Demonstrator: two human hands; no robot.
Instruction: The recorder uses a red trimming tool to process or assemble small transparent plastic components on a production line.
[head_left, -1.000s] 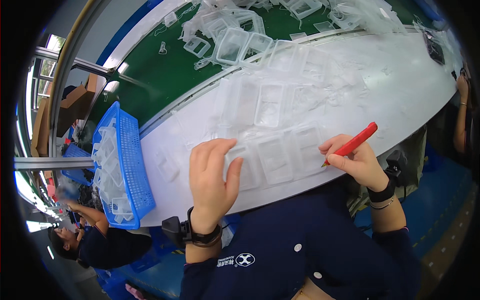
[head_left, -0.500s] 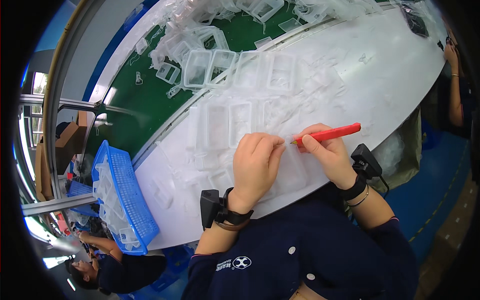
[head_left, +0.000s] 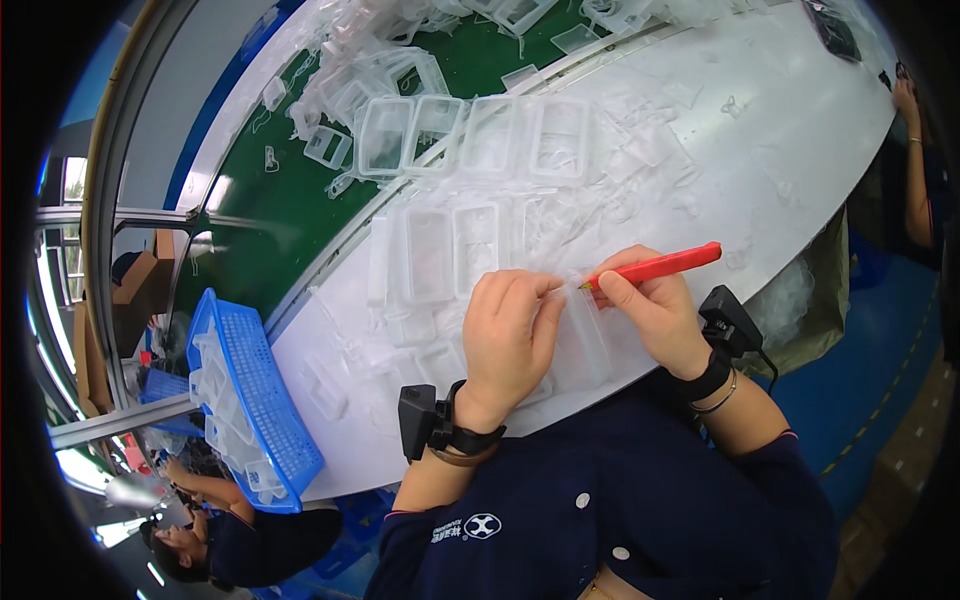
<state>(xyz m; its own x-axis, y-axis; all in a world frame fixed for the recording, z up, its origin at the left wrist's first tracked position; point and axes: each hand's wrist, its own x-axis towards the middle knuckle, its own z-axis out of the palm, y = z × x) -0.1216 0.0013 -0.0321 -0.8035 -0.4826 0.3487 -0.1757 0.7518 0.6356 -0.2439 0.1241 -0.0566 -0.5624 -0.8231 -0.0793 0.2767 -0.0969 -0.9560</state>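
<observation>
A red-handled craft knife (head_left: 668,266) is gripped in my right hand (head_left: 655,315), its handle slanting up to the right. The short tip points left, at the top edge of a clear plastic box (head_left: 582,345). Fingers and thumb of my left hand (head_left: 508,335) pinch that box near the same edge, close to the knife tip. Just beyond my left hand, more clear rectangular boxes (head_left: 430,255) lie on the white table (head_left: 740,190). How far the tip touches the plastic is too small to tell.
Farther off stand more clear boxes (head_left: 485,137) beside loose plastic scraps (head_left: 640,150). A green belt (head_left: 255,215) carries a heap of clear parts (head_left: 370,75). At left is a blue basket (head_left: 262,390) of plastic pieces. Other people work at lower left and far right.
The view has shifted slightly. Both hands keep nearly the same hold, with the knife tip still at the box's edge.
</observation>
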